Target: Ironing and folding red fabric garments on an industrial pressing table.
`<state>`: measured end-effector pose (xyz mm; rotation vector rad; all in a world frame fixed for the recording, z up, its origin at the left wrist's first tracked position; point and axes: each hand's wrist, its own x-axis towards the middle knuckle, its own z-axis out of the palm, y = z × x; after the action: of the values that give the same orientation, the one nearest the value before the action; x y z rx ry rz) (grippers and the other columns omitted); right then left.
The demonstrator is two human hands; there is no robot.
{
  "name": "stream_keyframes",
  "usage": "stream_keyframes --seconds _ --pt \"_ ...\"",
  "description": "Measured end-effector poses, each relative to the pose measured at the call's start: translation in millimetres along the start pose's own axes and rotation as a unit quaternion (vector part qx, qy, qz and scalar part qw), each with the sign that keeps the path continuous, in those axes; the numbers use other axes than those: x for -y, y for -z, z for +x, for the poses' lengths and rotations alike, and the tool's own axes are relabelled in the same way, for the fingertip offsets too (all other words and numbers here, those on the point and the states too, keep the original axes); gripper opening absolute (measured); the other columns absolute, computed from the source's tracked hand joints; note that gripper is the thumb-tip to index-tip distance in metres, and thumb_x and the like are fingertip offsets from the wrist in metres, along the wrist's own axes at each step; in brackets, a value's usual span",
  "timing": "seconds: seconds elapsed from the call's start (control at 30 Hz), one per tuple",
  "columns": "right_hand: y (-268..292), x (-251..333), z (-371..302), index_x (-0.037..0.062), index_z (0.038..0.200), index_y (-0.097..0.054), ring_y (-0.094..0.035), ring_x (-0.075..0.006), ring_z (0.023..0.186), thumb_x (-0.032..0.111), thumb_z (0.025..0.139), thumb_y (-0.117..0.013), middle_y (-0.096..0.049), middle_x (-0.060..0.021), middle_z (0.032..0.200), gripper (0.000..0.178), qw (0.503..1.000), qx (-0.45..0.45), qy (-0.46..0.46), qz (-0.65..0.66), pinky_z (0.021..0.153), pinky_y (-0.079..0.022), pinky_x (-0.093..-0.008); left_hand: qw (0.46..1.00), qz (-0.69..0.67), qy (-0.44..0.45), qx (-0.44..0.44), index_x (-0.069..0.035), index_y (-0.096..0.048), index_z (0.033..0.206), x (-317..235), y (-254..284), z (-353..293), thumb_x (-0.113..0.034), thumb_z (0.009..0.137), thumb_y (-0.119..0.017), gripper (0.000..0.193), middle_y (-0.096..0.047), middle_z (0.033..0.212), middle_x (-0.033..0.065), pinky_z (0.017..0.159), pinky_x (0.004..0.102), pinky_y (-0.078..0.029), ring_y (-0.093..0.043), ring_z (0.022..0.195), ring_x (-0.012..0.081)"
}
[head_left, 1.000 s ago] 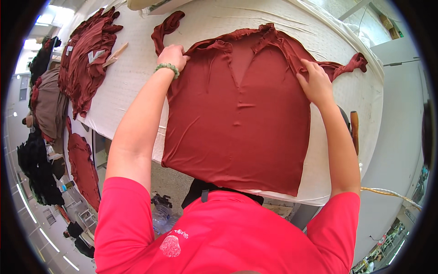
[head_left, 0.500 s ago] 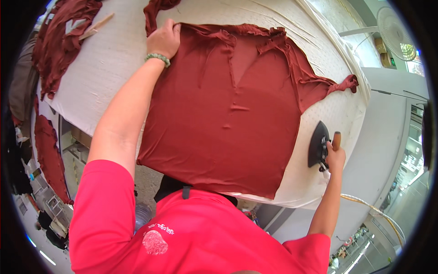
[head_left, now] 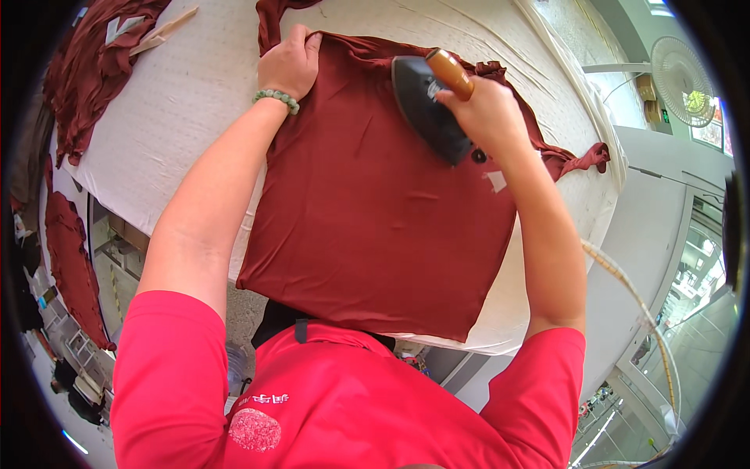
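A dark red blouse lies spread over the white padded table, its hem toward me and its neckline at the far side. My left hand pinches the blouse's fabric near the far left shoulder. In my right hand is a black iron, gripped by its wooden handle. The iron is over the upper right part of the blouse and hides much of the neckline. Whether its sole touches the fabric I cannot tell. One gathered sleeve cuff sticks out at the right.
Crumpled dark red garments lie at the table's far left corner. More dark red cloth hangs below the left edge. A hose runs down at the right. A white fan stands beyond the white table.
My right hand has carried the iron from the table right of the blouse up and left, over the blouse's upper part. My left hand keeps its hold at the shoulder.
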<state>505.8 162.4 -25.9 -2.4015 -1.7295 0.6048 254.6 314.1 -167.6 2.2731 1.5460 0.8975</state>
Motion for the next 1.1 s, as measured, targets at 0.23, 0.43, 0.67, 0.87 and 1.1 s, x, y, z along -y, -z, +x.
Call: stream_keyframes --seconds 0.23,0.43,0.67,0.87,1.1 --pt "40 -86 -47 -0.0027 0.102 -0.067 -0.069 -0.0371 0.078 0.042 0.090 -0.072 -0.069 -0.0196 0.079 0.046 0.997 -0.031 -0.067 -0.033 0.071 -0.050 -0.0450 1.000 -0.011 0.002 0.006 -0.012 -0.058 0.099 0 1 1 -0.038 0.103 -0.051 0.028 -0.070 0.079 0.0148 0.066 0.0511 -0.051 -0.067 0.076 0.0389" --pt "44 -206 -171 -0.0004 0.089 -0.060 -0.064 -0.0245 0.076 0.035 0.090 -0.075 -0.060 -0.0121 0.075 0.039 0.891 0.004 -0.442 0.102 0.071 -0.049 -0.0419 1.000 0.009 -0.008 -0.004 -0.013 -0.060 0.099 1 0 -1 -0.039 0.103 -0.053 0.028 -0.070 0.081 0.0150 0.065 0.0520 -0.050 -0.067 0.078 0.0407" --pt "10 -266 -169 0.0053 0.134 -0.055 -0.061 -0.0356 0.111 0.029 0.090 -0.072 -0.063 -0.0204 0.124 0.052 0.935 -0.259 -0.094 -0.222 0.093 -0.050 -0.0432 0.997 0.057 0.020 0.043 -0.011 -0.063 0.102 -3 8 11 -0.043 0.101 -0.055 0.033 -0.071 0.088 0.0180 0.071 0.0507 -0.051 -0.067 0.085 0.0409" --pt "-30 -247 -24 0.0071 0.139 -0.052 -0.064 -0.0414 0.110 0.015 0.086 -0.068 -0.063 -0.0192 0.131 0.057 0.959 -0.266 -0.055 0.079 0.095 -0.052 -0.0440 0.973 -0.034 -0.037 0.224 -0.009 -0.066 0.112 -7 49 20 -0.036 0.098 -0.059 0.032 -0.072 0.102 0.0209 0.086 0.0482 -0.051 -0.066 0.099 0.0398" --pt "60 -215 -116 0.0016 0.106 -0.071 -0.069 -0.0355 0.089 0.004 0.084 -0.059 -0.070 -0.0197 0.101 0.025 0.972 -0.228 0.006 0.057 0.080 -0.054 -0.0426 0.950 0.181 -0.116 0.225 -0.005 -0.071 0.108 -69 244 -13 -0.008 0.082 -0.062 0.028 -0.071 0.095 0.0186 0.083 0.0403 -0.054 -0.069 0.091 0.0329"
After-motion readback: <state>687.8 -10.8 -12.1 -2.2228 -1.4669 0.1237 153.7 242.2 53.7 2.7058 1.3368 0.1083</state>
